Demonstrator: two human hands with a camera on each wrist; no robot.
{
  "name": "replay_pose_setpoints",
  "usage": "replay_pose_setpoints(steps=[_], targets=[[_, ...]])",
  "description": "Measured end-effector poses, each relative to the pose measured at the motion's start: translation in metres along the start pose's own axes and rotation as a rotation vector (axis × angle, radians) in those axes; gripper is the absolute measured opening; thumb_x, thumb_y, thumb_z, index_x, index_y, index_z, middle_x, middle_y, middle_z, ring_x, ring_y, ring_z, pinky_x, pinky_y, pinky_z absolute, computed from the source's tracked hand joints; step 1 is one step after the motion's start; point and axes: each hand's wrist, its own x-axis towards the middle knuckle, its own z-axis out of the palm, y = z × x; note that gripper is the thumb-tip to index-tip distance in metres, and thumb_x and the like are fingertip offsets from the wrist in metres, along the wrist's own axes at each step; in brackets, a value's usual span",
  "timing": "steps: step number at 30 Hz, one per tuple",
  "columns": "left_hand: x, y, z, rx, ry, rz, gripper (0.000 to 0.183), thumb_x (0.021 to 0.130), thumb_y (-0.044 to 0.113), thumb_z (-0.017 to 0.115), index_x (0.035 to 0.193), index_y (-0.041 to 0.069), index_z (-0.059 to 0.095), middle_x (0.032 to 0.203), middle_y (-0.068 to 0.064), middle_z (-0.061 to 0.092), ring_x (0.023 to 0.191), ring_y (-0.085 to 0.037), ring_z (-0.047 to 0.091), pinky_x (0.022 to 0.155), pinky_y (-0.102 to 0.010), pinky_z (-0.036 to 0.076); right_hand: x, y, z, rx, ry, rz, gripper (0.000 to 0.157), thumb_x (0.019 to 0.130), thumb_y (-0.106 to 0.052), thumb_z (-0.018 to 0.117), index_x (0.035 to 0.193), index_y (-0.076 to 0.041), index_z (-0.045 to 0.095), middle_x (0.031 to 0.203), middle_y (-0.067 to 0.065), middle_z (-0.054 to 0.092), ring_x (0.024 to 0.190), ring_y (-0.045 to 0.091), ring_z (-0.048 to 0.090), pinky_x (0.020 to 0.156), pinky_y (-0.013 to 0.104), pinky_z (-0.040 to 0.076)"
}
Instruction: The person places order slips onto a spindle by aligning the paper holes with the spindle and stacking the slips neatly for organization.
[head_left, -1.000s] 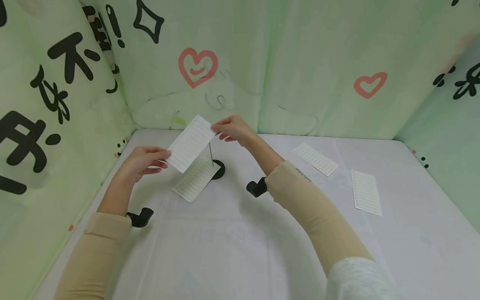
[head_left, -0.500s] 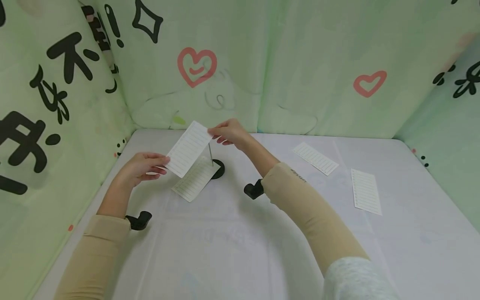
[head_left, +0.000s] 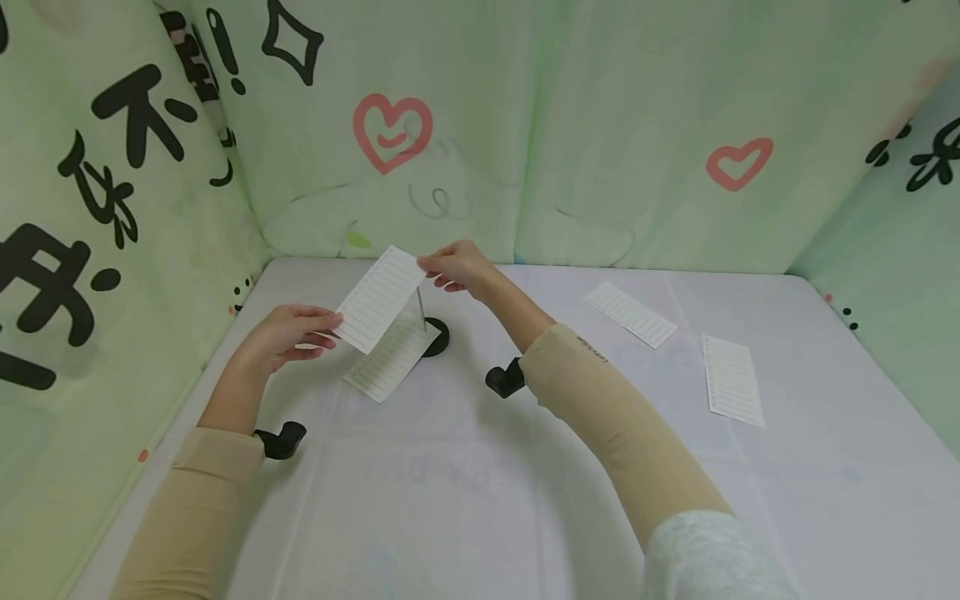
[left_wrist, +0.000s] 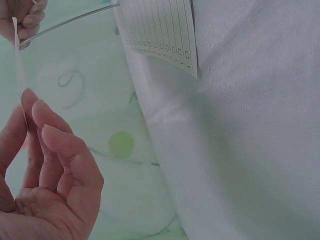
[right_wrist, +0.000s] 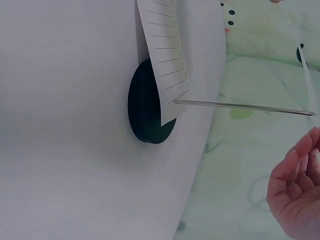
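A lined paper slip (head_left: 380, 298) is held tilted between both hands in the head view. My left hand (head_left: 288, 337) pinches its lower left edge between thumb and fingers, and my right hand (head_left: 461, 268) pinches its upper right corner. Below it stands a paper spike with a black round base (head_left: 440, 337) and a thin metal rod (right_wrist: 240, 106). Another lined slip (head_left: 390, 367) is pierced near its corner and sits low on the rod. In the right wrist view, the rod's pointed tip comes right up to the held slip, which shows edge-on.
Two more lined slips lie on the white-covered table to the right: one slip (head_left: 632, 314) farther back, the other slip (head_left: 733, 381) nearer. Green printed curtain (head_left: 622, 125) closes off the back and both sides.
Both hands have lowered the held slip slightly toward the spike and a little left, then stayed nearly still over the last half second. The other slips have not moved.
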Motion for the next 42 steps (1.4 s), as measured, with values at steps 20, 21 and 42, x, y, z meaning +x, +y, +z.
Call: replay_pose_setpoints(steps=[20,21,42], targets=[[0.008,-0.009,0.005,-0.004,0.027,0.004,0.044,0.090,0.025,0.060,0.120,-0.005,0.048,0.072,0.012,0.060,0.068,-0.004,0.059,0.067,-0.020,0.048,0.003,0.003,0.003,-0.009,-0.012,-0.016,0.032,0.090,-0.027,0.059,0.110,-0.001,0.062,0.106,0.013,0.060,0.081,0.019,0.054,0.081,0.034,0.046],[0.009,-0.010,0.006,0.005,0.037,0.005,0.044,0.090,0.025,0.059,0.120,-0.005,0.048,0.073,0.012,0.060,0.069,-0.004,0.059,0.067,-0.020,0.048,0.003,0.003,0.004,-0.014,-0.014,-0.022,0.032,0.090,-0.026,0.058,0.110,-0.001,0.062,0.105,0.013,0.060,0.080,0.019,0.054,0.083,0.035,0.046],[0.020,-0.026,0.027,0.005,0.148,0.030,0.042,0.090,0.021,0.059,0.120,-0.007,0.051,0.071,0.011,0.059,0.063,-0.003,0.058,0.061,-0.019,0.047,-0.001,0.008,0.008,-0.084,-0.029,-0.077,0.024,0.092,-0.021,0.056,0.101,0.002,0.060,0.088,0.009,0.056,0.070,0.013,0.050,0.068,0.027,0.045]])
